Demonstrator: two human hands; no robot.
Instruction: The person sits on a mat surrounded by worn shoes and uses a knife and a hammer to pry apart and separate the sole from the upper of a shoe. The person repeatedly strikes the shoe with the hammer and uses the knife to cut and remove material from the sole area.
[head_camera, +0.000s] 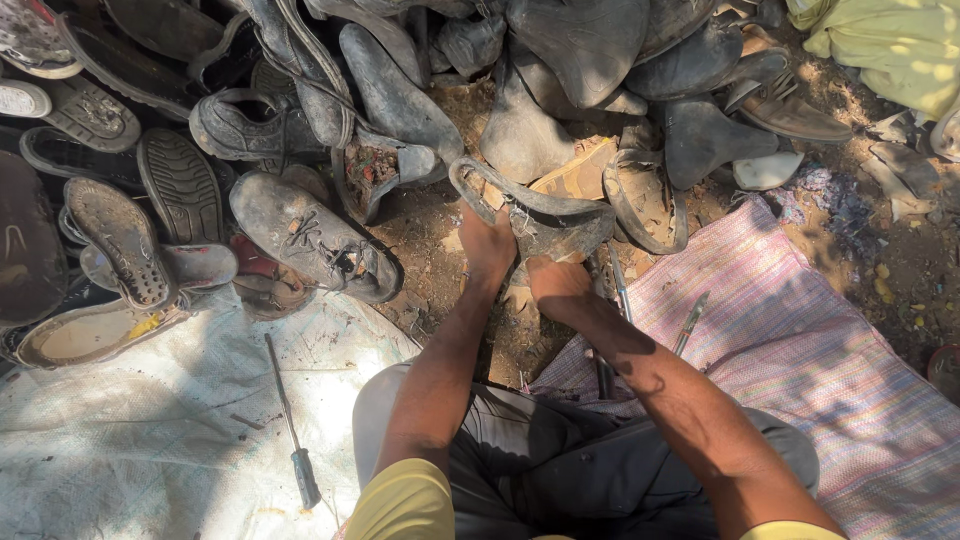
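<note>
A worn, dirty black shoe (545, 222), partly torn open, lies on the ground just ahead of my knees. My left hand (488, 243) grips its left edge near the curled upper. My right hand (556, 279) holds the shoe's lower side from beneath, fingers closed on it. Both forearms reach forward from my lap over grey trousers.
A big heap of old shoes and soles (300, 120) fills the ground ahead and left. A screwdriver (290, 420) lies on a white sack (150, 430) at left. A knife (690, 322) and another tool (621, 288) rest on a pink striped cloth (820, 360) at right.
</note>
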